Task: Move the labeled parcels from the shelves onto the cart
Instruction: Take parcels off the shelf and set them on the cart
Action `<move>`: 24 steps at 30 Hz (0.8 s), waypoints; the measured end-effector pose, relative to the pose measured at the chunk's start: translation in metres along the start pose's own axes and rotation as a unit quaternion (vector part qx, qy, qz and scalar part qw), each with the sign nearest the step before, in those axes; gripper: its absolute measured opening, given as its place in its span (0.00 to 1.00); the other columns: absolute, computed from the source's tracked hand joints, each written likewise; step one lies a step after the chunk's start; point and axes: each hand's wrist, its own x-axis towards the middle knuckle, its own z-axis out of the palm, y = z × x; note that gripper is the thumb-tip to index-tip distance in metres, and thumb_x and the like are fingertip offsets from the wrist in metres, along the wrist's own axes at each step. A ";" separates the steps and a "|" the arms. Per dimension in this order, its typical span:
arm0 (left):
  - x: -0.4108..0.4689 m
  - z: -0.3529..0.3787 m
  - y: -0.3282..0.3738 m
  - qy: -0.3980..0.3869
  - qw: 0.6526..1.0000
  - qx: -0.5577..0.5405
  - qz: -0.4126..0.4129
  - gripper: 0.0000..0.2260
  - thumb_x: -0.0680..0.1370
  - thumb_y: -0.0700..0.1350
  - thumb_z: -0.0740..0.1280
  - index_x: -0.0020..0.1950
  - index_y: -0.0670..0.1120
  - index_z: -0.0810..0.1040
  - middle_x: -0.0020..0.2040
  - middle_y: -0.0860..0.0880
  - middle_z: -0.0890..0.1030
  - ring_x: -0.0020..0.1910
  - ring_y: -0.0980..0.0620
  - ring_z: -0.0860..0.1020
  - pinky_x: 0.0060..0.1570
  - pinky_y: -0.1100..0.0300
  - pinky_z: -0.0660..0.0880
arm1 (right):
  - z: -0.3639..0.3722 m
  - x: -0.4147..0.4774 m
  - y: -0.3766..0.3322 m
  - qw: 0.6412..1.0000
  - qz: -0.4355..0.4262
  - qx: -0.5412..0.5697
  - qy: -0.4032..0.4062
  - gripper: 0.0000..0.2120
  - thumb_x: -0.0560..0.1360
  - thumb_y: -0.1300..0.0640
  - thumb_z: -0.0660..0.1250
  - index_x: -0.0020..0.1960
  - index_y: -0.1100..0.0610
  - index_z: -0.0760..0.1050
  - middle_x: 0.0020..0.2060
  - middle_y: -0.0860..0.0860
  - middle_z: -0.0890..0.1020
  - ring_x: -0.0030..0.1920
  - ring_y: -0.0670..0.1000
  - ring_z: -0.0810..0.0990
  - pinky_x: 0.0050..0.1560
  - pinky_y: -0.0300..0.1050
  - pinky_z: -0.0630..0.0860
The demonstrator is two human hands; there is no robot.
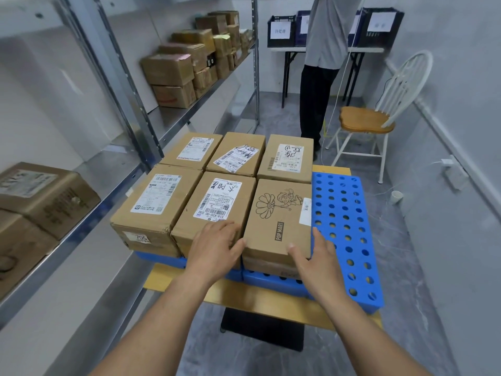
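Head view: six parcels (160,196) on cart (344,226) (two rows); left hand (217,248), right hand (317,253) straight-fingered, flanking POP MART parcel (279,213).

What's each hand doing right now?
Left hand: open, flat on the middle box.
Right hand: open, against the right side of the Pop Mart box.
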 end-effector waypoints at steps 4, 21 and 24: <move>-0.005 -0.006 0.004 0.038 0.999 -0.024 -0.012 0.21 0.80 0.54 0.59 0.72 0.51 0.67 0.71 0.54 0.68 0.71 0.54 0.61 0.69 0.58 0.57 | -0.012 0.004 -0.020 0.991 -0.085 -0.099 0.025 0.33 0.77 0.42 0.60 0.77 0.52 0.52 0.73 0.51 0.59 0.72 0.51 0.58 0.70 0.51 0.62; -0.113 -0.012 -0.017 0.160 0.965 0.072 -0.194 0.21 0.81 0.55 0.56 0.73 0.54 0.65 0.73 0.55 0.64 0.72 0.55 0.60 0.69 0.59 0.53 | 0.056 -0.031 -0.073 0.861 -0.461 -0.215 0.009 0.20 0.59 0.54 0.79 0.48 0.59 0.80 0.51 0.59 0.81 0.48 0.61 0.81 0.47 0.53 0.77; -0.127 -0.018 -0.026 0.164 0.950 0.090 -0.248 0.24 0.80 0.58 0.54 0.76 0.54 0.58 0.76 0.54 0.57 0.75 0.53 0.54 0.71 0.57 0.49 | 0.070 -0.040 -0.089 0.844 -0.486 -0.227 -0.016 0.26 0.60 0.48 0.78 0.54 0.58 0.79 0.52 0.59 0.81 0.51 0.61 0.80 0.51 0.55 0.77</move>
